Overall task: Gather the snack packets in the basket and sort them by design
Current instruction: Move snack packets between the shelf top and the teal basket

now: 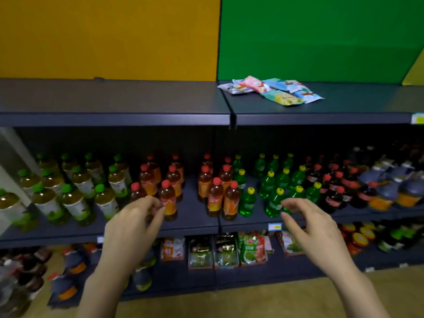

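Note:
Several snack packets point(270, 89) lie in a loose overlapping pile on the dark top shelf point(160, 97), right of its middle seam; a pink one, blue ones, a pale green-yellow one and a grey-white one show. No basket is in view. My left hand point(135, 226) and my right hand point(307, 226) are raised in front of the bottle shelf, well below the packets. Both hold nothing, with fingers loosely curled and apart.
The middle shelf point(195, 226) carries rows of bottles: green-capped tea at left, red-capped orange drinks point(215, 191) in the middle, green bottles with yellow caps point(273, 187), dark cola at right. The bottom shelf holds pouches point(252, 249) and more bottles. Tan floor lies below.

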`<state>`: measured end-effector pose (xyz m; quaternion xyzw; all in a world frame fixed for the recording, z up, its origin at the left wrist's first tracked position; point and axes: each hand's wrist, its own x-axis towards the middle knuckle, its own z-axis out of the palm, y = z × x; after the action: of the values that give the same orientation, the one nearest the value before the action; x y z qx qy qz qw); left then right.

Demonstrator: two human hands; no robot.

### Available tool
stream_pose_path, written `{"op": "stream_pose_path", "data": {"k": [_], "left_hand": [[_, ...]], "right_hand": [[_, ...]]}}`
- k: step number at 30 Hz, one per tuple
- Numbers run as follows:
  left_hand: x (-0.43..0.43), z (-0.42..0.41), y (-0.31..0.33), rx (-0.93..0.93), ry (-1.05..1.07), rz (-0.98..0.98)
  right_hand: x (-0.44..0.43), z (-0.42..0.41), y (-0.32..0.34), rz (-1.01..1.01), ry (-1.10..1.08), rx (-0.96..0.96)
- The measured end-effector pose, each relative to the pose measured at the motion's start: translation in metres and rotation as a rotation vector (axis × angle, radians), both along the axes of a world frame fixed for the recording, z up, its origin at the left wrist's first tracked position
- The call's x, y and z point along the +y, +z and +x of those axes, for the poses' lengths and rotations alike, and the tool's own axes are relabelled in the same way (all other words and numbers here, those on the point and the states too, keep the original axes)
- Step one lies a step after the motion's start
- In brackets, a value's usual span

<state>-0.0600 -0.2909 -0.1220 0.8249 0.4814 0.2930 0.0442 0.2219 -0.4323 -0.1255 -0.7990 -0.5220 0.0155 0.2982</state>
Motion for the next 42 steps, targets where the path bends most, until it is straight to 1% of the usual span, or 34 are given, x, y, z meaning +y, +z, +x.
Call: {"op": "stream_pose_path", "data": {"k": [4, 7, 11, 16, 20, 23, 28, 32, 34, 38, 40, 42], "left_hand": [[0.005, 0.051, 0.015, -0.048, -0.033, -0.015], [0.019, 0.077, 0.031, -0.043, -0.007, 0.032], [0.047, 0.108, 0.053, -0.044, -0.002, 0.078], [0.100, 0.158, 0.079, -0.050, -0.026, 0.129], [0.150, 0.202, 0.105, -0.009, -0.089, 0.070], [0.191, 0.232, 0.125, 0.003, -0.089, 0.058], [0.263, 0.283, 0.135, 0.087, -0.075, -0.055], [0.307, 0.317, 0.136, 0.073, 0.009, -0.365], [0.319, 0.329, 0.135, 0.053, 0.059, -0.479], [0.331, 0.348, 0.135, 0.079, 0.129, -0.487], [0.339, 0.354, 0.133, 0.041, 0.121, -0.506], [0.346, 0.357, 0.130, -0.031, 0.101, -0.550]], "right_hand": [[0.018, 0.034, 0.012, 0.003, 0.038, -0.045], [0.042, 0.050, 0.018, -0.008, 0.103, -0.091], [0.081, 0.071, 0.029, 0.033, 0.161, -0.098], [0.142, 0.104, 0.056, 0.112, 0.200, -0.131], [0.201, 0.134, 0.092, 0.131, 0.194, -0.124], [0.251, 0.157, 0.113, 0.126, 0.201, -0.115], [0.327, 0.197, 0.138, 0.097, 0.141, -0.117], [0.364, 0.217, 0.149, -0.087, 0.113, -0.140], [0.376, 0.223, 0.150, -0.154, 0.120, -0.155], [0.393, 0.232, 0.148, -0.295, 0.159, -0.135], [0.398, 0.235, 0.149, -0.337, 0.177, -0.112], [0.401, 0.239, 0.150, -0.360, 0.171, -0.136]]}}
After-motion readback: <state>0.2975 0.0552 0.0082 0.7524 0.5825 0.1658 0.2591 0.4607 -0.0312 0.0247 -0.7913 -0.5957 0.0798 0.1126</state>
